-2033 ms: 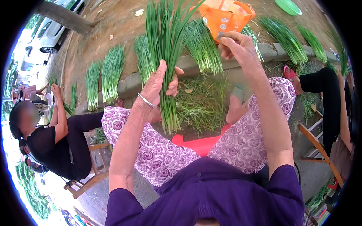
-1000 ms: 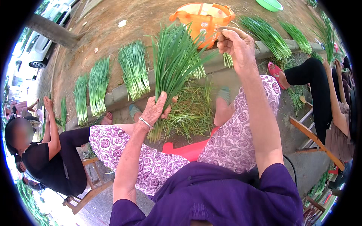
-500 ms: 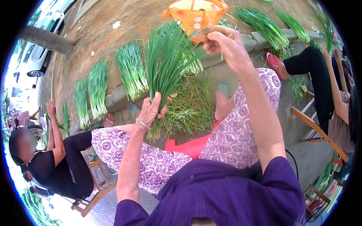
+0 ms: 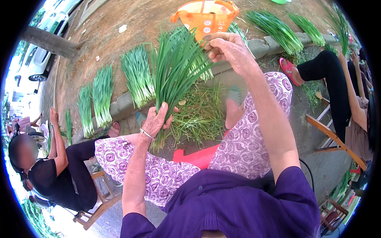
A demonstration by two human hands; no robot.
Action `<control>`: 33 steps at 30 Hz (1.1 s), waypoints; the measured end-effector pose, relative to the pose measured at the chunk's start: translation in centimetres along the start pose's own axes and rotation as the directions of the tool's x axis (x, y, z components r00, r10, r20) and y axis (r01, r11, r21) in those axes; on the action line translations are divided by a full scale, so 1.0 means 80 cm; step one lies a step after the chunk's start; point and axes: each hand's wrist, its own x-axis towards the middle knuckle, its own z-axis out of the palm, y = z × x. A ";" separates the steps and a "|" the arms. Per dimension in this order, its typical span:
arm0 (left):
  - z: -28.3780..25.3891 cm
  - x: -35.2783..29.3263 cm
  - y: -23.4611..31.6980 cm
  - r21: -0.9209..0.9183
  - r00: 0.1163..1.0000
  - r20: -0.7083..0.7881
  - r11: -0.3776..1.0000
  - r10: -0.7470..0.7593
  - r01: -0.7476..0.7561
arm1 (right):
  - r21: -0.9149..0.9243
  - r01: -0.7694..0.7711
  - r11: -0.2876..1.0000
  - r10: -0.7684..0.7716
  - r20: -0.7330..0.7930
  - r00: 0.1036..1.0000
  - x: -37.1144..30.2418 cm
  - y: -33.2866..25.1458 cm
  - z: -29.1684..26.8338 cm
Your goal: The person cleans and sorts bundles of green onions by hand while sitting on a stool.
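My left hand is closed around the lower stalks of a bunch of garlic chives, held upright with the leaves fanning up and to the right. At the upper right of the bunch is my right hand, beside the leaf tips. Its fingers are bent in together, and whatever they pinch is too small to make out. Below and between the hands, a heap of loose green and yellowish trimmings lies on the ground by my feet.
Tied-looking chive bundles lie along a stone curb. An orange bag stands beyond the bunch. Something red plastic is between my knees. One person sits at left; another, in pink sandals, at right.
My right hand has come slightly down and to the left, closer to the leaf tips. My left hand still grips the bunch, which has barely shifted.
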 end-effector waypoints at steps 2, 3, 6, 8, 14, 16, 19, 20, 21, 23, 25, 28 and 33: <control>0.000 0.000 0.000 0.014 1.000 0.002 1.000 0.003 -0.003 | 0.019 -0.018 1.000 0.018 -0.006 1.000 -0.001 -0.001 -0.001; 0.001 0.001 0.001 0.018 1.000 0.005 1.000 0.008 -0.008 | 0.012 -0.024 1.000 0.025 -0.017 1.000 -0.001 -0.001 -0.003; 0.000 0.000 -0.002 0.014 1.000 0.000 1.000 0.000 0.000 | 0.025 -0.033 0.999 0.033 0.007 0.999 -0.003 -0.002 -0.004; 0.000 0.001 -0.002 0.014 1.000 0.002 1.000 -0.005 0.005 | 0.026 -0.035 0.999 0.035 0.013 0.999 -0.004 -0.002 -0.005; 0.000 0.001 0.000 0.029 1.000 0.013 1.000 0.001 -0.002 | 0.022 0.002 1.000 -0.001 -0.057 0.998 -0.004 -0.003 -0.012; -0.001 0.002 0.000 0.042 1.000 0.007 0.999 0.002 -0.003 | 0.073 0.008 0.997 -0.007 -0.009 1.000 -0.004 -0.008 -0.017; 0.000 0.003 -0.001 0.065 1.000 -0.014 0.998 0.007 -0.006 | 0.044 -0.014 0.999 0.015 -0.017 1.000 -0.010 -0.012 -0.014; 0.000 0.003 -0.001 0.071 1.000 -0.021 0.997 0.010 -0.009 | 0.026 -0.030 0.999 0.030 -0.012 0.999 -0.011 -0.012 -0.014; -0.001 0.003 -0.003 0.077 1.000 -0.028 0.997 0.013 -0.011 | 0.051 0.002 0.999 0.001 -0.043 0.999 -0.011 -0.010 -0.013; -0.001 0.005 -0.004 0.083 0.999 -0.031 0.996 0.017 -0.015 | 0.097 0.067 0.993 -0.056 -0.111 0.992 -0.010 -0.007 -0.009; -0.002 0.006 -0.004 0.082 0.999 -0.029 0.996 0.019 -0.017 | 0.138 0.103 0.985 -0.080 -0.166 0.983 -0.009 -0.008 -0.012; 0.000 0.006 -0.004 0.057 0.999 -0.038 0.998 0.011 -0.009 | 0.123 0.020 0.992 -0.008 -0.096 0.995 -0.012 -0.006 -0.007; 0.000 0.007 -0.004 0.026 1.000 -0.028 1.000 0.000 0.001 | -0.023 -0.071 0.997 0.071 -0.009 0.997 -0.018 0.005 0.009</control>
